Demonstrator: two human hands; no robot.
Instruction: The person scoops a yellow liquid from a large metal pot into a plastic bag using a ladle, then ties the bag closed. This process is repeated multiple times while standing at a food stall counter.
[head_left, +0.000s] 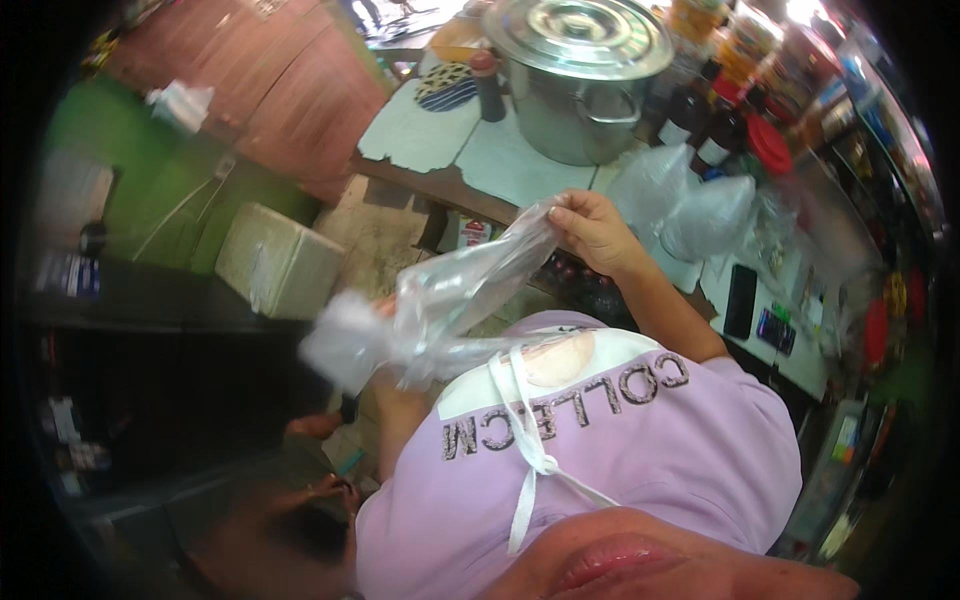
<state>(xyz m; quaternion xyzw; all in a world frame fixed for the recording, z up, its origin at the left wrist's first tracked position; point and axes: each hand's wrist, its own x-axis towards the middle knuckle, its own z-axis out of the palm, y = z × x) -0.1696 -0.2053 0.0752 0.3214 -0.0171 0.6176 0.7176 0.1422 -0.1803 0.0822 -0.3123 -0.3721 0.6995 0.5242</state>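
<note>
A long clear plastic bag (480, 281) is stretched between my two hands in front of my chest. My right hand (596, 232) pinches one end of it between thumb and fingers, close to the table edge. At the other end, my left hand (385, 305) grips the bunched plastic, which hides most of that hand. Part of the plastic there is blurred and balloons out to the left. Beyond my right hand, two plump clear plastic bags (709, 217) rest on the table (487, 172); their contents are hard to make out.
A large lidded metal stockpot (562, 120) and a dark sauce bottle (489, 86) stand on the table. Dark bottles (716, 139) and jars crowd its right. Two phones (741, 300) lie nearer me. At left are a foam box (277, 259) and another person (300, 517), low down.
</note>
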